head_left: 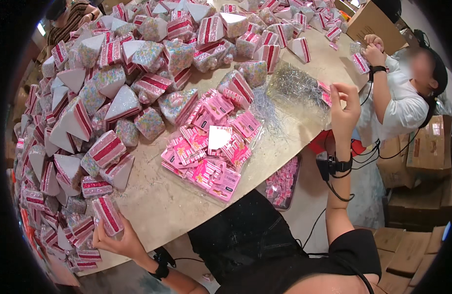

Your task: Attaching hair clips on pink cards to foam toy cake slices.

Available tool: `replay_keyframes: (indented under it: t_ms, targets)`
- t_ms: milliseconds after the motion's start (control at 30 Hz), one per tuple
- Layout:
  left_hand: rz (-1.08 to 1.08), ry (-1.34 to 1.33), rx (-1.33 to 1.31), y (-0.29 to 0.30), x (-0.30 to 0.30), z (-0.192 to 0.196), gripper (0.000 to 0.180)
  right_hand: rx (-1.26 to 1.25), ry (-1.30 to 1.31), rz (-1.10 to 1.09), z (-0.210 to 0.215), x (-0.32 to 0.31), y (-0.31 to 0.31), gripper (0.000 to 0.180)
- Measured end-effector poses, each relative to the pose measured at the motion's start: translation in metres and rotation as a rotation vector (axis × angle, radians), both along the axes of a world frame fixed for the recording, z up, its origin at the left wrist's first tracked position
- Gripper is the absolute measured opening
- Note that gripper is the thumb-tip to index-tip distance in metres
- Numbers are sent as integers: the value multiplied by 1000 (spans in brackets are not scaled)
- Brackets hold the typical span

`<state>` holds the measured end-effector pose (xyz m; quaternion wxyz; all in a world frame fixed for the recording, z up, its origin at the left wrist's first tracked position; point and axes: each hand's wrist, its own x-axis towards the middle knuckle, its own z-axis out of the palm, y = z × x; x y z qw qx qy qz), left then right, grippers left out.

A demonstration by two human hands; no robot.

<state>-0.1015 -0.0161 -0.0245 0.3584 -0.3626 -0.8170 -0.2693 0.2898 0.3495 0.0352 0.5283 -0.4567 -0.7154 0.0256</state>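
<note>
Over at the near left edge of the table point(167, 215), a pink cake slice point(108, 215) with a deep red stripe sits in the left hand point(122, 244), right up against the lower end of a massive heap of similar slices point(123, 104). That hand is partly curled, thumb on one side and fingers on the other, so it's got a proper grasp on the slice.

Right of the slice, well apart from it, is a loose pile of pink cards point(218, 171), with a plain white card point(219, 137) on top. The pile sits about midway between the two hands. Just beyond it is a tangle of silvery threads point(294, 83).

The right hand point(346, 105) is up at the right end of those threads, fingers bent and tips drawn together near the thumb. A small pink tag point(325, 93) is right by the fingertips, but honestly I can't tell if they're pinching it, a thread or nothing.

Below the table edge there's a bin point(295, 191) of little pink pieces point(280, 182), and across the corner a co-worker point(397, 108) in a white top holds another slice point(359, 62).
</note>
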Motion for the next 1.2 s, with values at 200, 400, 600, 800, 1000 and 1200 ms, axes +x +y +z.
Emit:
replay_keyframes:
  t_ms: [200, 400, 600, 800, 1000, 1200]
  targets:
    - [-9, -21, -4, -2, -3, -2, 50, -265, 195, 190, -15, -5, -12, 8]
    - [-11, -15, -11, -1, -2, -2, 57, -463, 285, 471, -23, -20, -60, 13]
    - [-319, 128, -185, -12, -5, -3, 71, -560, 270, 574, -44, -24, -67, 18]
    - [-190, -338, 25, 8, 3, -1, 65, -460, 402, 678, -50, -60, -74, 14]
    - [-360, -375, -98, -7, -7, -4, 67, -365, 313, 592, -50, -85, -56, 15]
    - [-572, -495, 40, -9, -1, -11, 89, -193, 4, 569, -28, -117, -41, 16]
